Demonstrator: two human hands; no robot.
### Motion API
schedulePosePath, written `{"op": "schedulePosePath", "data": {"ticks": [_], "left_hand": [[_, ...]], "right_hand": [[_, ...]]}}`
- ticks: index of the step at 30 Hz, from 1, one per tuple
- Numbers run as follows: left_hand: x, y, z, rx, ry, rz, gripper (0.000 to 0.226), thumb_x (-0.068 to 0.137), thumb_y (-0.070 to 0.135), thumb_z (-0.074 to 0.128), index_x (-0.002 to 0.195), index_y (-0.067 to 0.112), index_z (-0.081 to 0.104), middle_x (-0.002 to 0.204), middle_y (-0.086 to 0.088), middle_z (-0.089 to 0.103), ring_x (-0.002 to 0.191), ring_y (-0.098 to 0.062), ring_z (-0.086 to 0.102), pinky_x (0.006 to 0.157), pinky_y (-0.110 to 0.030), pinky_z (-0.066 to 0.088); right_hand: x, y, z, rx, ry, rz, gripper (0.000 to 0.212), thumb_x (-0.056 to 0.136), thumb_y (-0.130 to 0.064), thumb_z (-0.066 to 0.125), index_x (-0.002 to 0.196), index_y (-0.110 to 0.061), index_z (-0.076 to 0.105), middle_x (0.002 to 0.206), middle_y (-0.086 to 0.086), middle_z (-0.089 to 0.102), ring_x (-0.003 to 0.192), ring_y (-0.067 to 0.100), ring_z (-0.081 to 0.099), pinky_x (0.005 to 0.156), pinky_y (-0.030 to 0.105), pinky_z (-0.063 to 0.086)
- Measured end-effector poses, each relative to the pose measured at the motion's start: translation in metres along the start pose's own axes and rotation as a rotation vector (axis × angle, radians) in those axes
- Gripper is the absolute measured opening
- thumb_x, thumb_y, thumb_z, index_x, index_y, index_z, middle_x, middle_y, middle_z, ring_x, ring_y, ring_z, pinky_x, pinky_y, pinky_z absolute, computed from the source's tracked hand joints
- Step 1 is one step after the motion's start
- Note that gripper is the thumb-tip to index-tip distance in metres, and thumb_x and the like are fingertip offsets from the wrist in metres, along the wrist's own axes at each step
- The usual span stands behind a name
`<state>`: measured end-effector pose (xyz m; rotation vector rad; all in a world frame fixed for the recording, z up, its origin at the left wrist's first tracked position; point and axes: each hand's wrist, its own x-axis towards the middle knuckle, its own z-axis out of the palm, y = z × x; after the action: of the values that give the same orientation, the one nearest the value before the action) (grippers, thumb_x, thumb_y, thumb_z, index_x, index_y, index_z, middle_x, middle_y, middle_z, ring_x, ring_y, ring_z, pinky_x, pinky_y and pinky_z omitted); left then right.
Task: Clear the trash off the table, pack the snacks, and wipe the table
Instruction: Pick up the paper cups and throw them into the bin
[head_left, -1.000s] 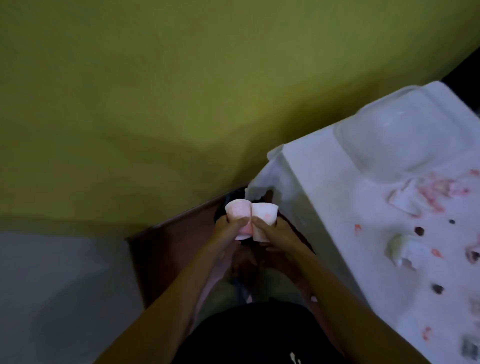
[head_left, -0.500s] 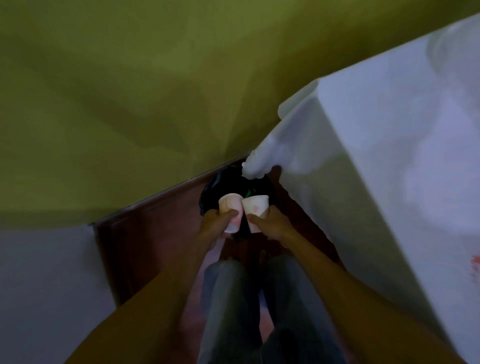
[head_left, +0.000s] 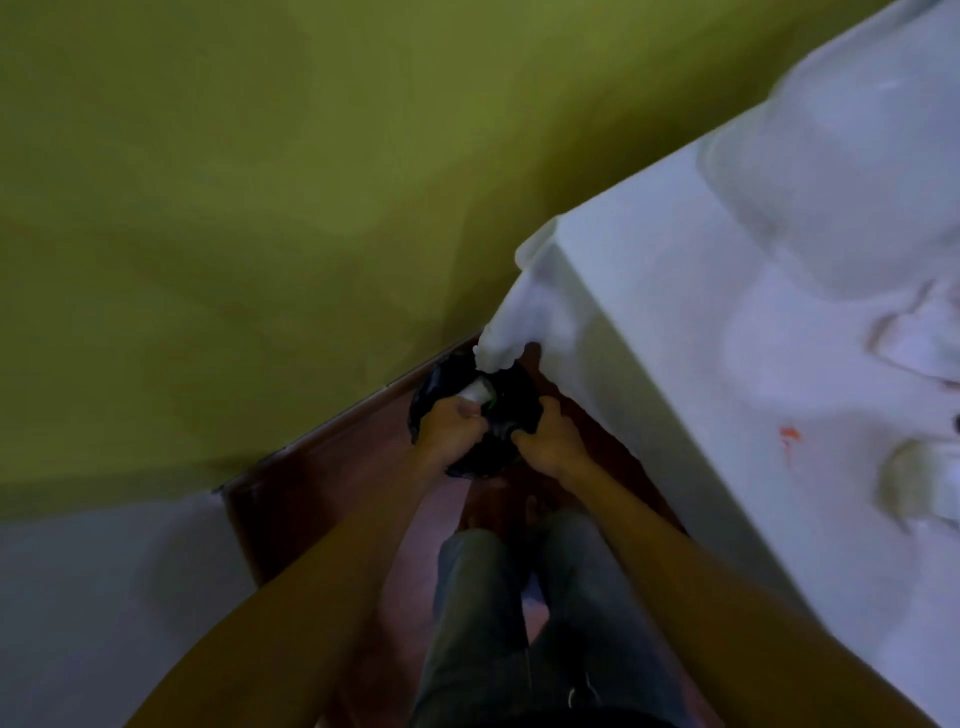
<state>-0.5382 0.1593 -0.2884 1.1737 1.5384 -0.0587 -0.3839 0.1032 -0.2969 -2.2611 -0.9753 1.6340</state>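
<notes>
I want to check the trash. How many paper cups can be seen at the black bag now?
1. One pale paper cup sits at the black bag's opening, just above the left hand. The right hand grips the bag's edge. Another cup may be hidden inside.

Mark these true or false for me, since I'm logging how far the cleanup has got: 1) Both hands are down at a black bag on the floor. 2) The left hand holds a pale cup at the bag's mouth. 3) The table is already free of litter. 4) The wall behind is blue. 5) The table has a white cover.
1) True: the left hand and right hand are both at the black bag.
2) True: a pale cup shows above its fingers.
3) False: crumpled paper and a red smear lie on the table.
4) False: the wall is olive green.
5) True.
</notes>
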Motion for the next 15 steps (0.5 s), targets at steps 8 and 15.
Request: {"op": "schedulePosePath", "data": {"ticks": [8,15], "left_hand": [[-0.097,0.097,-0.031,0.021,-0.006,0.205,0.031,0.08,0.019,0.068,0.111,0.02,0.068,0.106,0.001,0.069,0.104,-0.018,0.065,0.098,-0.037,0.053],[-0.149,0.135,-0.018,0.043,-0.068,0.382,0.015,0.088,0.021,0.066,0.102,0.026,0.064,0.104,-0.003,0.07,0.095,-0.018,0.066,0.083,-0.032,0.054]], "right_hand": [[-0.124,-0.065,-0.06,0.027,0.172,-0.143,0.058,0.096,-0.02,0.058,0.146,-0.006,0.032,0.135,0.016,0.055,0.117,0.031,0.058,0.08,0.03,0.044],[-0.182,-0.065,-0.1,0.202,0.395,-0.125,0.05,0.094,-0.03,0.059,0.138,-0.013,0.042,0.118,0.007,0.057,0.104,0.025,0.059,0.089,0.039,0.052]]}}
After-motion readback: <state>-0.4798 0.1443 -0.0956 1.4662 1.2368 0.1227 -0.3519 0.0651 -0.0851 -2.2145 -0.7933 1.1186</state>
